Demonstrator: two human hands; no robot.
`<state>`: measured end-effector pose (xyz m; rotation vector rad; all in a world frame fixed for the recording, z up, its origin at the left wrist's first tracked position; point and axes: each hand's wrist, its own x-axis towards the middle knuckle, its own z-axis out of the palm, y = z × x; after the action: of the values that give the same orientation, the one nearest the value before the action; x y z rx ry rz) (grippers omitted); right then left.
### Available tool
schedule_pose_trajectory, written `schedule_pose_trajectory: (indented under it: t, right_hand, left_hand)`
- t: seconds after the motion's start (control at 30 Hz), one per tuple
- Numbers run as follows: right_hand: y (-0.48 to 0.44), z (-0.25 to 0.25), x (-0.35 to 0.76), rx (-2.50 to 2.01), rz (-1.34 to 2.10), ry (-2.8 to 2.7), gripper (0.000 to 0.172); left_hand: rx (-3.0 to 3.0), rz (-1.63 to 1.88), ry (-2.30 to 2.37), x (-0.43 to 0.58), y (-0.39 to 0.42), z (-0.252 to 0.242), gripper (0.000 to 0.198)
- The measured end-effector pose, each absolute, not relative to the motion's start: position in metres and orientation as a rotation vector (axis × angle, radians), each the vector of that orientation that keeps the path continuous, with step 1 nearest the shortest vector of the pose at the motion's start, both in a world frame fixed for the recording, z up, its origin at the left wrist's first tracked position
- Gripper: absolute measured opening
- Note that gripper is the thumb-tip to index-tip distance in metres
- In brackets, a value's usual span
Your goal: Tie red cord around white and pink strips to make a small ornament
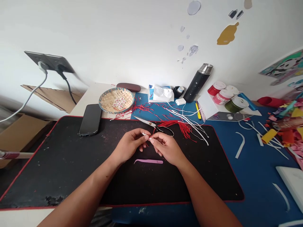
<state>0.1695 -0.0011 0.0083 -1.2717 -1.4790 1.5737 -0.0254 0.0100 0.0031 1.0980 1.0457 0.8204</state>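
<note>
My left hand (131, 143) and my right hand (165, 146) meet over the middle of the black desk mat (71, 164), fingertips pinched together. Between them they hold a small white strip with a thin red strip (147, 136). A pink pair of tweezers (148, 161) lies on the mat just below my hands. Scissors (151, 123) with black handles lie just beyond my fingers, next to a bundle of red strips (180, 126) and white strips (189, 121).
A woven basket (116, 100) with small pieces and a black phone (90, 119) sit at the back left. Tissues (161, 93), a black flask (198, 82), tape rolls (224, 94) stand at the back. Coloured scraps (286, 126) pile up at right on the blue surface (255, 170).
</note>
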Motion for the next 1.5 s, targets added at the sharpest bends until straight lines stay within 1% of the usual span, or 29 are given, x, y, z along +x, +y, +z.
schedule_pose_trajectory:
  t: [0.13, 0.37, 0.6, 0.67, 0.8, 1.07, 1.5]
  right_hand:
    - [-0.0012, 0.0102, 0.1703, -1.269, 1.577, -1.504, 0.031]
    - [-0.0006, 0.0099, 0.1722, -1.295, 1.583, -1.478, 0.036]
    - [-0.0002, 0.0058, 0.1707, -1.304, 1.528, -1.416, 0.03]
    - [-0.0004, 0.0077, 0.1701, -1.311, 1.518, -1.409, 0.03]
    - [-0.0003, 0.0117, 0.1702, -1.304, 1.507, -1.361, 0.034]
    - [-0.0009, 0.0115, 0.1683, -1.25, 1.511, -1.252, 0.036]
    - [-0.0013, 0.003, 0.1632, -1.151, 1.512, -1.15, 0.036]
  left_hand:
    - [1.101, 0.813, 1.041, -0.0269, 0.011, 0.004, 0.049]
    - [1.073, 0.746, 0.943, -0.0308, 0.0116, 0.0092, 0.041]
    - [1.03, 0.674, 0.856, -0.0312, 0.0097, 0.0076, 0.038]
    - [0.986, 0.691, 0.849, -0.0316, 0.0098, 0.0062, 0.039]
    - [0.938, 0.755, 0.833, -0.0324, 0.0111, 0.0056, 0.047]
    - [0.905, 0.867, 0.839, -0.0297, 0.0121, 0.005, 0.04]
    - [0.843, 0.923, 0.877, -0.0239, 0.0109, 0.0012, 0.041]
